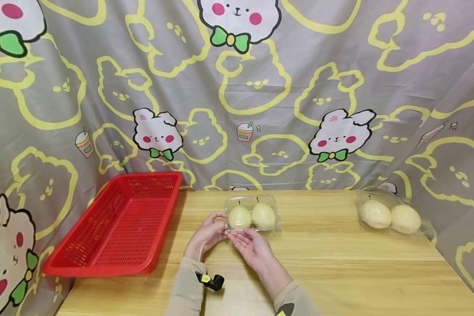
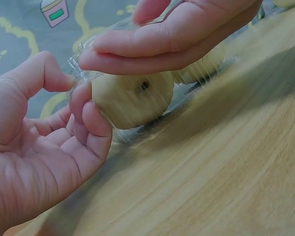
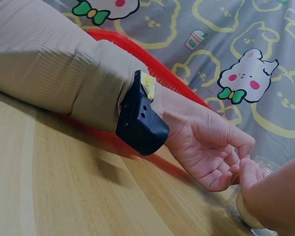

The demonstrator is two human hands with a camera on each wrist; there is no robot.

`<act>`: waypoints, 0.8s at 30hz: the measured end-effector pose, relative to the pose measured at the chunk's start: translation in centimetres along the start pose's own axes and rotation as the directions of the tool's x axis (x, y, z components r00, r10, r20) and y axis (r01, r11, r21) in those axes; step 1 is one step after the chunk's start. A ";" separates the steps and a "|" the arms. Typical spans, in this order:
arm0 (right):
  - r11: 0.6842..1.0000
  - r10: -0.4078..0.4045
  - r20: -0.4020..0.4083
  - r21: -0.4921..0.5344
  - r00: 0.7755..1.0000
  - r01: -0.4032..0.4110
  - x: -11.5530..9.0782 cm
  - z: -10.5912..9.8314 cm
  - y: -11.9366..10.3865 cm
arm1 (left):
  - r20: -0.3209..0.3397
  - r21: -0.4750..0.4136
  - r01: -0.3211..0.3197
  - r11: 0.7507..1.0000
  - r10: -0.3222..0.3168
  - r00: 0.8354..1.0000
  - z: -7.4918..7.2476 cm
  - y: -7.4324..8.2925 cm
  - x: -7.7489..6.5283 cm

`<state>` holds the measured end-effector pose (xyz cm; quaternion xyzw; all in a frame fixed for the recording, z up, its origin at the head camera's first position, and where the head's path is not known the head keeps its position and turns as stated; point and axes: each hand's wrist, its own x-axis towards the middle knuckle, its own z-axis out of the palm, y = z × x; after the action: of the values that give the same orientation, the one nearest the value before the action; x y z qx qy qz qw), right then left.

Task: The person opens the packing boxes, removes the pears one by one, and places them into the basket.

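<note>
Just right of the red basket [image 1: 156,235], alongside its rear half, a clear plastic box [image 1: 276,228] sits on the counter [image 1: 339,272] with its long axis running left to right, one short end turned towards the basket. Two pale pears [image 1: 240,218] [image 1: 263,216] lie side by side along that axis, stems pointing at the patterned curtain [image 1: 205,96] behind the basket; the left wrist view shows a dark spot on the near side of one.

The left hand [image 1: 207,235], on the basket side, pinches the box's near corner between thumb and forefinger. The right hand [image 1: 256,251], farther from the basket, rests nearly straight fingers against the box's front.

Well right of the basket, a second clear pack [image 1: 426,226] holds two pears, its long axis slanting slightly, right end nearer the person.
</note>
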<state>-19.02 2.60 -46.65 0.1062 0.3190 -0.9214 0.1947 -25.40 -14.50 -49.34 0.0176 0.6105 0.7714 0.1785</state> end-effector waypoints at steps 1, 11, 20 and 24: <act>1.000 0.000 0.000 0.001 1.000 0.000 0.0 0.0 0.0 | -0.005 0.005 0.003 1.000 -0.003 1.000 0.1 0.0 0.0; 0.998 -0.016 0.032 -0.062 0.999 0.018 0.3 -0.3 -0.1 | -0.050 -0.024 0.023 0.999 -0.025 0.998 0.6 0.4 0.1; 0.989 -0.037 0.056 -0.140 0.998 0.044 0.6 -0.6 -0.3 | -0.059 -0.025 0.050 0.998 -0.051 0.997 0.8 0.5 -0.1; 0.976 -0.039 0.088 -0.210 0.995 0.057 0.6 -0.5 -0.2 | -0.056 -0.006 0.066 0.998 -0.066 0.996 0.4 0.5 -0.2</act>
<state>-19.57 2.92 -47.11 0.0383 0.4096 -0.8901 0.1960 -25.23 -14.25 -48.69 -0.0247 0.6140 0.7666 0.1865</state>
